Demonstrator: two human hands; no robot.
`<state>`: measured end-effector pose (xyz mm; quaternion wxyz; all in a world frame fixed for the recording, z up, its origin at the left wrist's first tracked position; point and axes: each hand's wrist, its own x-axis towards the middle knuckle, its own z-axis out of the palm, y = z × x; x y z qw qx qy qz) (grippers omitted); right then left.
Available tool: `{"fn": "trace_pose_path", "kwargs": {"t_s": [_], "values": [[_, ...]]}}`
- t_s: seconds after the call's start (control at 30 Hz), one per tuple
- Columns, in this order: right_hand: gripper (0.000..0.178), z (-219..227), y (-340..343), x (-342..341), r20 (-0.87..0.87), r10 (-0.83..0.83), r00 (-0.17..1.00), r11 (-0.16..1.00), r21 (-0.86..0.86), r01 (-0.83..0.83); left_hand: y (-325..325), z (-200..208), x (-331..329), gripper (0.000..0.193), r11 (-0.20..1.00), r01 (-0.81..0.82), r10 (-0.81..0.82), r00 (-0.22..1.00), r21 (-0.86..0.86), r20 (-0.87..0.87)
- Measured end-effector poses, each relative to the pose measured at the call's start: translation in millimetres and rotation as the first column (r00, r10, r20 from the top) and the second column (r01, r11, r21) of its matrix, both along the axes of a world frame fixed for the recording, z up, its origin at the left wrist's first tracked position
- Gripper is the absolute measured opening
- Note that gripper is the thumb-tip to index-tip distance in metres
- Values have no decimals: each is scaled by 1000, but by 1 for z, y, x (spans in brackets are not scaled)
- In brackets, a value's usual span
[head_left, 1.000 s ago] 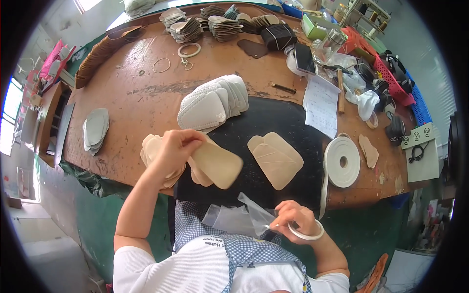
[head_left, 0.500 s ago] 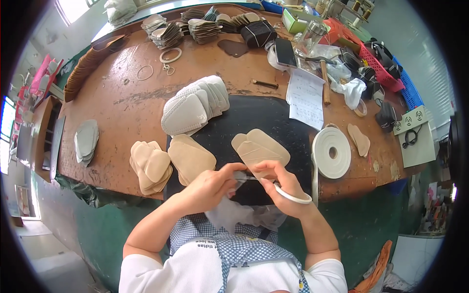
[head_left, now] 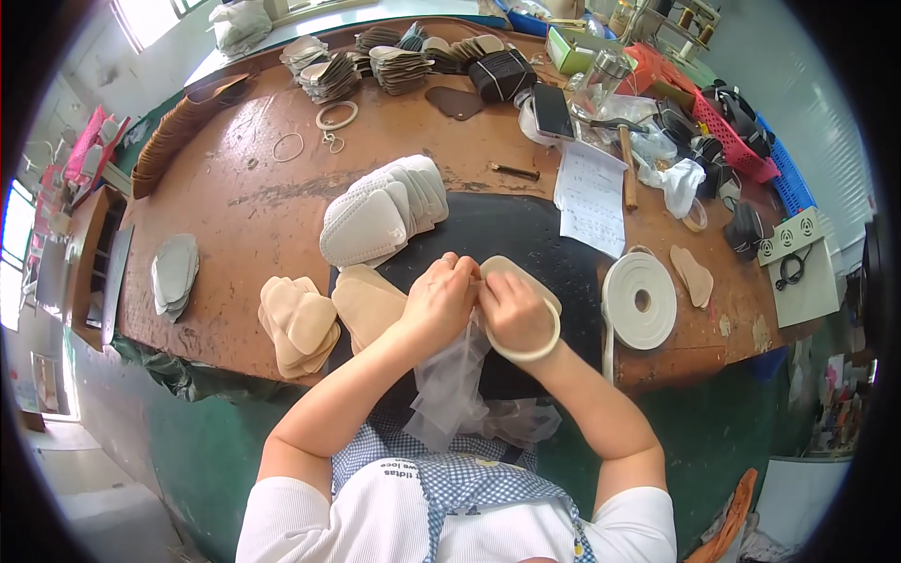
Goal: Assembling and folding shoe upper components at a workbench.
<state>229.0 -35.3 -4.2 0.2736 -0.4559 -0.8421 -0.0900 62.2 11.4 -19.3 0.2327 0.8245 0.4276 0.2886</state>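
My left hand [head_left: 439,298] and my right hand [head_left: 514,311] meet fingertip to fingertip over the black mat [head_left: 507,218], both closed. Thin clear plastic film [head_left: 446,385] hangs from between them toward my lap, its upper end pinched in the fingers. Just beyond my right hand, beige shaped pieces [head_left: 527,280] lie on the mat, partly covered by the hand. A stack of beige pieces [head_left: 366,305] sits beside my left forearm, with another loose pile [head_left: 298,324] further left. Past my left hand, white stitched pieces [head_left: 385,214] lie fanned out.
A roll of white tape [head_left: 640,300] stands right of the mat, near a written sheet [head_left: 591,199] and a hammer [head_left: 628,169]. Grey pieces [head_left: 175,274] lie far left. Along the back are stacked pieces [head_left: 399,70], a phone [head_left: 552,111] and a pink basket [head_left: 737,141].
Both hands have risen away from me and drawn together, fingers now touching. The plastic film has come up with them and hangs longer. My right hand now covers part of the beige pieces.
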Motion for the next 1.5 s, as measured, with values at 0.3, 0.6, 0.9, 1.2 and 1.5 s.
{"fn": "trace_pose_path", "kwargs": {"t_s": [0.3,0.6,0.9,1.2,1.5], "values": [[21,-2,-24,4,-79,-69,994,998,-19,68,11,19,-17,33,963,161,-165,986,-216,1],[28,8,-23,6,-172,84,982,984,169,-54,-8,29,-21,26,691,229,169,871,-685,461],[18,5,-25,10,-102,237,966,960,179,-217,-9,27,-19,13,873,45,113,950,-485,291],[27,50,-97,47,-627,245,739,820,-273,-503,11,60,-107,12,974,-47,92,976,-220,197],[33,67,-122,72,-529,-36,848,771,-554,-313,1,72,-120,17,970,-195,240,857,145,-456]]}}
